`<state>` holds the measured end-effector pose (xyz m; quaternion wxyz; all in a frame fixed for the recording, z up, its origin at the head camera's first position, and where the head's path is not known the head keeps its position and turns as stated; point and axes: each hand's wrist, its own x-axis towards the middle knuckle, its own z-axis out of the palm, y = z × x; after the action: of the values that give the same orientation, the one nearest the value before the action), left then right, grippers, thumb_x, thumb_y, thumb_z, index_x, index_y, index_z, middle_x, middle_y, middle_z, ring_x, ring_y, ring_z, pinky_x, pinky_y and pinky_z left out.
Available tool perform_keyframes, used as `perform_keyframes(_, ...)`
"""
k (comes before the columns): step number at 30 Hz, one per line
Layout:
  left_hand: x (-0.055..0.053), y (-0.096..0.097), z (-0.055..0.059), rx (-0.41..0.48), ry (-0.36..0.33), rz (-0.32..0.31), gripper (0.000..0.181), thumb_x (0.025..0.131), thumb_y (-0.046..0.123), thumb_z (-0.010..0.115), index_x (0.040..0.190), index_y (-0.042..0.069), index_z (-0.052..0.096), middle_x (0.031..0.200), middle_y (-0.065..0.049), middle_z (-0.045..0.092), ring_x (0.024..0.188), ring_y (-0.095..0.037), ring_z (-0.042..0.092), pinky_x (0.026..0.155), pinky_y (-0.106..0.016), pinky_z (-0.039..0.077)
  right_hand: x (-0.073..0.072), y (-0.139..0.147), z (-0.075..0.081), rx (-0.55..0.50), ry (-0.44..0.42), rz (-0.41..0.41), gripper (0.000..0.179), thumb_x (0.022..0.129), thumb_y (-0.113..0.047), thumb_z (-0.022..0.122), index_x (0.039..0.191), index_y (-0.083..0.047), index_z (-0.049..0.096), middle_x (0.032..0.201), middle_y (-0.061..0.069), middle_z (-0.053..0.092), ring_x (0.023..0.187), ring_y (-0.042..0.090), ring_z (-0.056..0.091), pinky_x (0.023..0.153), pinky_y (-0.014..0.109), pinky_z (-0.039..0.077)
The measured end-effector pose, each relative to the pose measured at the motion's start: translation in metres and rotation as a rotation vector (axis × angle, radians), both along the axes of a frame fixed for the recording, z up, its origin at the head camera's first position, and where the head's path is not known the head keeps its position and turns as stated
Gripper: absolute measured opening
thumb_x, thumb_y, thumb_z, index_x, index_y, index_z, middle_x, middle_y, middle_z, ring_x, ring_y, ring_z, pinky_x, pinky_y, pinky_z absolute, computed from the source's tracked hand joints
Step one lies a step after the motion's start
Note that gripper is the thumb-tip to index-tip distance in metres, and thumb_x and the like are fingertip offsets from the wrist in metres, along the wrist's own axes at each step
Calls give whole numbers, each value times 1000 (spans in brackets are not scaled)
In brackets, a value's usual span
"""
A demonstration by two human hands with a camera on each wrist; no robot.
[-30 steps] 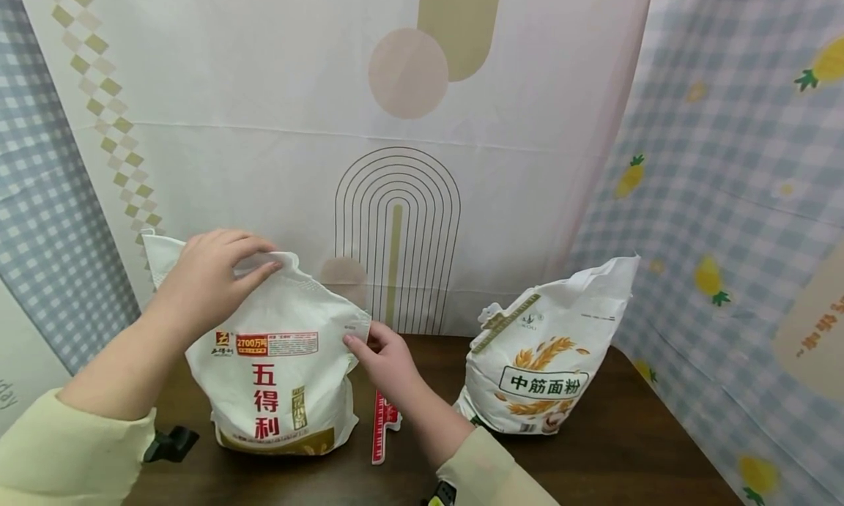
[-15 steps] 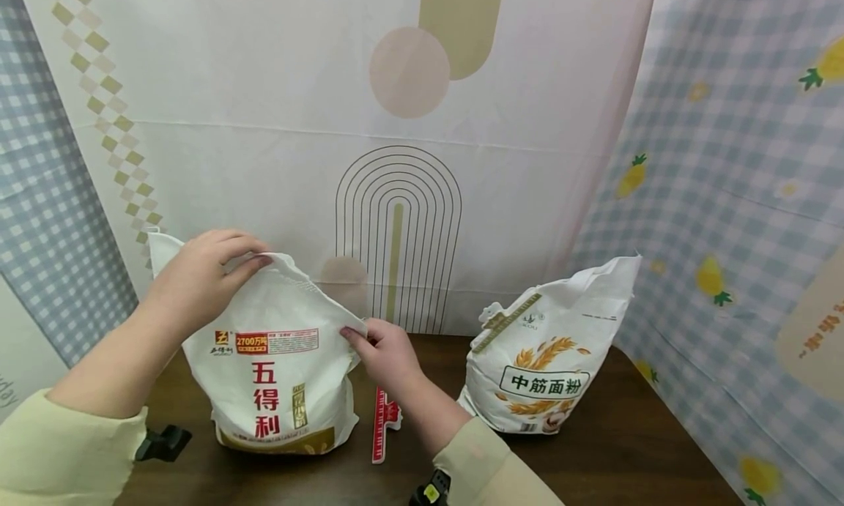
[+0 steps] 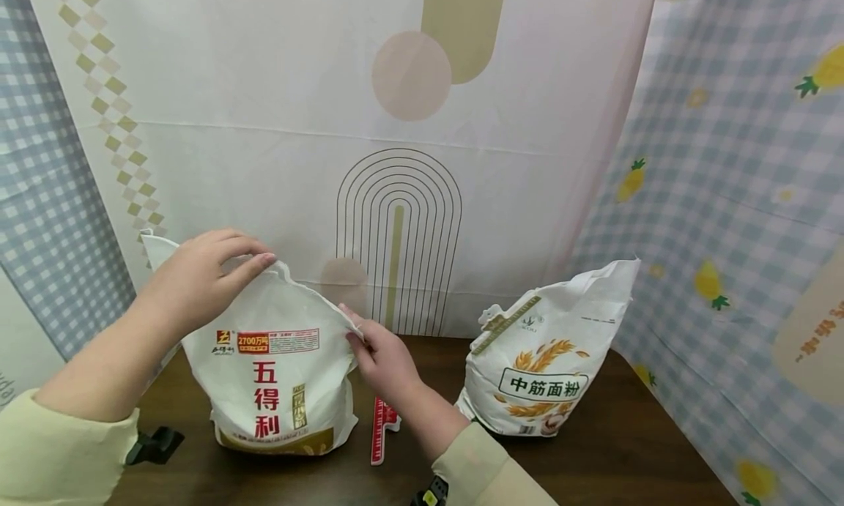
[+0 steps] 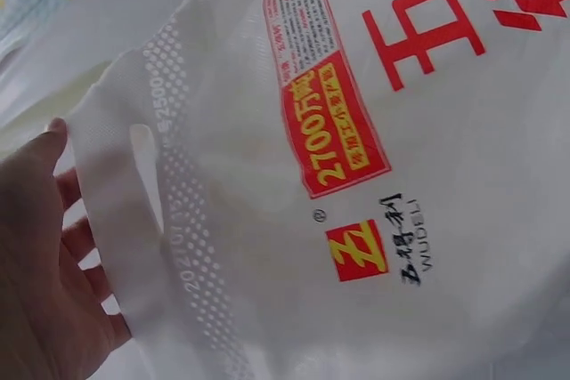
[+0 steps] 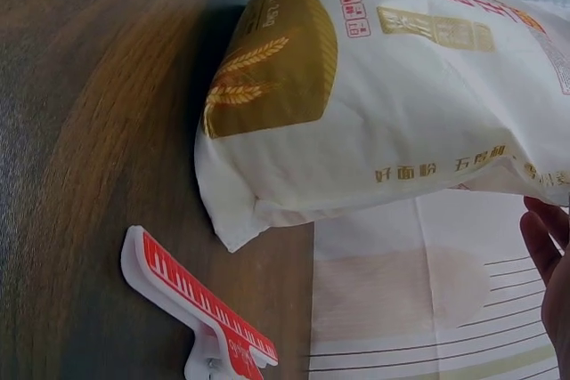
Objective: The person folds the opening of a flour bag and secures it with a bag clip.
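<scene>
A white flour bag (image 3: 297, 389) with red lettering and a gold base stands upright on the left of the table. At its top edge, my left hand (image 3: 207, 275) has the thumb in front and the fingers behind the rim; the left wrist view shows the hand (image 4: 44, 264) at the rim near a handle slot. My right hand (image 3: 389, 359) pinches the right corner of the top edge, its index finger reaching up along the edge. Beside the bag lies a red-and-white bag clip (image 5: 209, 309) with a piano-key print, partly hidden behind my right hand in the head view.
On the right stands a second white flour bag (image 3: 541, 389) with wheat pictures, a gold clip (image 3: 506, 323) across its upper left edge. Behind the dark wooden table (image 3: 633, 462) hangs a pale printed cloth (image 3: 264, 176); checked cloth (image 3: 745, 235) hangs at the right.
My right fingers have shifted up on the bag's corner, and the index finger now lies along the edge. The edge between my hands looks straighter. My left hand has moved slightly left.
</scene>
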<state>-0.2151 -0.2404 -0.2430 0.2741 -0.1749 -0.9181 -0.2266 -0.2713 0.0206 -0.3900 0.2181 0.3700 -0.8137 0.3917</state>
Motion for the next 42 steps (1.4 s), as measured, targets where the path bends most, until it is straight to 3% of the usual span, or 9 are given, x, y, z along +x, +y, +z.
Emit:
perform_keyframes(4,2,5,7,-18,-85,27,43,99,51,53,108,15,73,117,-9,67,117,-33,57,99,-55,40,-1,3,-1,33,89,10,46,103,-14,55,147,-23,49,130,-2,64,106,8,63,83,22,53)
perform_keyframes(9,3,10,13,-66,-147,-5,35,99,48,57,108,18,73,118,-7,67,117,-32,57,98,-56,42,-3,8,-2,99,201,30,51,98,-2,57,144,-22,53,125,-2,64,107,9,61,83,22,52)
perform_keyframes(14,5,11,14,-146,-150,-11,27,98,39,60,111,18,72,121,-8,65,118,-35,56,97,-59,42,-4,12,-4,138,264,45,50,96,0,58,140,-24,58,123,-2,63,104,12,60,77,22,51)
perform_keyframes(18,6,13,13,-245,-141,39,25,93,34,68,113,19,72,122,-9,65,117,-38,57,96,-62,40,-4,14,-3,144,323,52,46,94,1,62,133,-23,65,120,0,64,106,15,61,80,23,52)
perform_keyframes(23,5,16,8,-414,-150,94,36,89,35,73,122,19,70,126,-13,64,118,-42,54,96,-66,36,-5,16,-3,197,418,48,51,85,6,65,126,-24,70,117,0,65,104,15,61,82,22,52)
perform_keyframes(27,7,18,5,-522,-131,116,36,88,35,75,119,18,72,119,-10,68,112,-40,58,92,-64,39,-4,17,-2,205,459,61,50,82,4,67,123,-23,71,115,0,66,103,14,62,83,20,51)
perform_keyframes(35,5,20,1,-590,-74,104,31,87,37,76,111,18,73,103,-5,71,97,-33,66,84,-60,44,0,18,-4,178,429,49,34,90,-16,69,123,-22,71,116,0,66,107,13,62,90,20,50)
perform_keyframes(42,1,16,-10,-623,13,65,30,87,40,75,108,18,72,96,-3,70,92,-30,67,83,-57,45,6,14,-1,149,224,-8,36,103,-31,53,134,-15,61,117,-1,67,99,11,61,85,22,51)
